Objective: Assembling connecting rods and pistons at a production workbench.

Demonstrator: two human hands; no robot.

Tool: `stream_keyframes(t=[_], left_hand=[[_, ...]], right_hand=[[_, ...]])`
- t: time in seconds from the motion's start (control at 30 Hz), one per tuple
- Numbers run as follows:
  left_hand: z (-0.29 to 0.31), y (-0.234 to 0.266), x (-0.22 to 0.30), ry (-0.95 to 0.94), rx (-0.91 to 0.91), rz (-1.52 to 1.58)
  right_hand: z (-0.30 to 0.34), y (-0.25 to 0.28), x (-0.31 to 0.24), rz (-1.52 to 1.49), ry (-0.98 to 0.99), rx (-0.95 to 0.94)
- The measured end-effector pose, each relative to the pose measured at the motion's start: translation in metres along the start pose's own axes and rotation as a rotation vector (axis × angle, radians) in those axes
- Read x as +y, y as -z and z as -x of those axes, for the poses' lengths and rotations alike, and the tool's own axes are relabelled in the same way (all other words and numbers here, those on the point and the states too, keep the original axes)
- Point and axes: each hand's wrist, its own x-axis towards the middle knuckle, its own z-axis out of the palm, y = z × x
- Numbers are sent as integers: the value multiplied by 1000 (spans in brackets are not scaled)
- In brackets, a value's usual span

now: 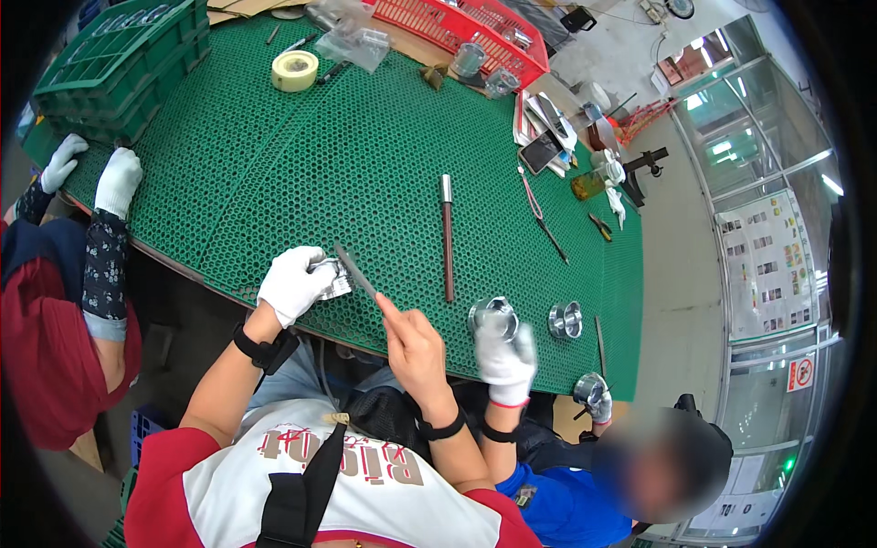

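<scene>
My left hand (294, 287), in a white glove, is closed around a small shiny metal part (334, 277) just above the table's near edge. Most of that part is hidden by the gloved fingers. My bare right hand (413, 345) grips a flat grey metal file (354, 270), its far end pointing up and left. The blade lies beside the metal part; whether they touch I cannot tell. Ahead of my right hand, a long brown rod with a silver end (447, 239) lies on the green perforated mat (365, 173).
To my right, a co-worker's gloved hand (505, 358) is at a round metal part (491, 317), near another ring-shaped part (565, 320). At left, another person's gloved hands (119, 183) rest by green crates (119, 68). Tape (295, 70), a phone (541, 152) and a red basket (457, 32) lie farther off.
</scene>
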Motion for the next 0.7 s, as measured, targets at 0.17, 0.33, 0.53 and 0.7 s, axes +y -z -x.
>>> stream_keyframes(t=[0.17,0.33,0.53,0.7], left_hand=[[-2,0,-9,7,9,88],[-5,4,-1,-46,-41,201],[-43,51,40,-213,-281,-304],[-53,54,36,-95,-259,-215]], right_hand=[[1,-4,9,-73,46,16],[-21,-6,4,-54,110,17],[-22,9,25,-322,-116,211],[5,7,43,-527,-343,181]])
